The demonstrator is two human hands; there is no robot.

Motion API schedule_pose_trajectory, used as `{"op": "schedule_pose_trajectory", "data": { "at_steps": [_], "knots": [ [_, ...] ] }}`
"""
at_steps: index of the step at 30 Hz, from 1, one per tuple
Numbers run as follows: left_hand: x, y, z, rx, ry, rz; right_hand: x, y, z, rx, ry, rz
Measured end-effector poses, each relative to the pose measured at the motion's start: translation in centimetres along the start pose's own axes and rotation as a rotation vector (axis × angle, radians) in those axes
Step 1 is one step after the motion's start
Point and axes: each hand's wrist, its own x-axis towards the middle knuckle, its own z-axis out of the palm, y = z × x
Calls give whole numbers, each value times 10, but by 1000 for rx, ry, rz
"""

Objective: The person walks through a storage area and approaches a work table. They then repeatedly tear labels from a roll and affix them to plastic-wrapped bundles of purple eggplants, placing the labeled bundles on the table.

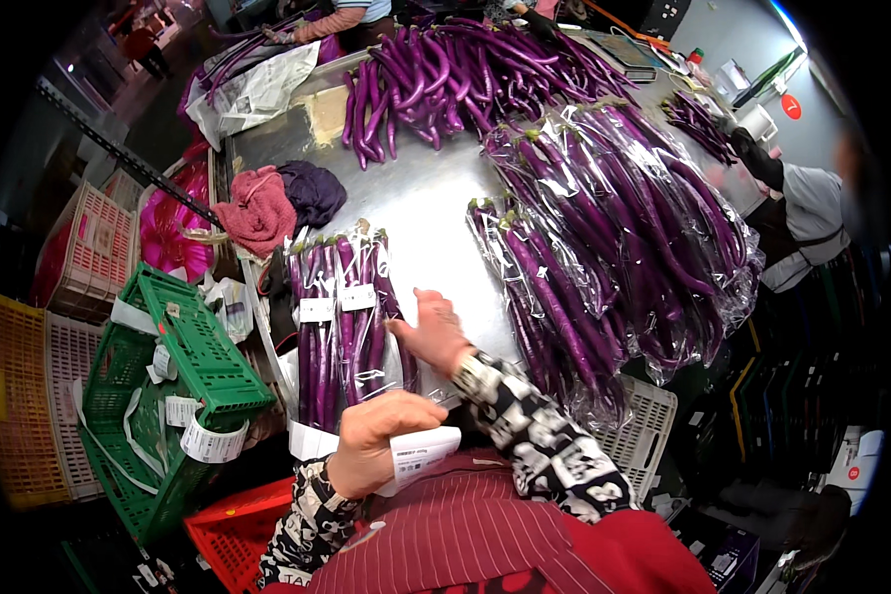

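Note:
Long purple eggplants in clear bags lie side by side on the metal table in front of me. Two white labels are stuck across them. My right hand reaches over the table with its fingers apart and nothing in them. Its fingertips are beside the right edge of these bagged eggplants. Closer to my body, my left hand is closed on a strip of white printed labels, which hangs below the fingers. A large pile of bagged eggplants covers the table to the right.
Loose eggplants are heaped at the table's far side. Pink cloth and dark cloth lie at the left edge. A green crate with label strips stands left, above a red crate. Co-workers stand far off and at right.

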Motion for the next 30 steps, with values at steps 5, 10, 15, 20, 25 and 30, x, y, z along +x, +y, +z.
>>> {"op": "schedule_pose_trajectory", "data": {
  "at_steps": [5,10,15,20,25,30],
  "knots": [
    [-6,2,0,57,81,-30,-60,45,-127,-604,373,-22],
    [13,17,22,40,102,1,-90,125,-148,-858,198,193],
    [16,16,47,126,24,217,-73,75,-175,-855,-36,221],
    [8,11,64,99,39,155,-55,69,-206,-381,195,47],
    [3,-8,73,189,74,94,-53,11,-193,-364,71,25],
    [5,-28,70,294,169,122,-65,69,-54,-504,143,-365]
  ]
}}
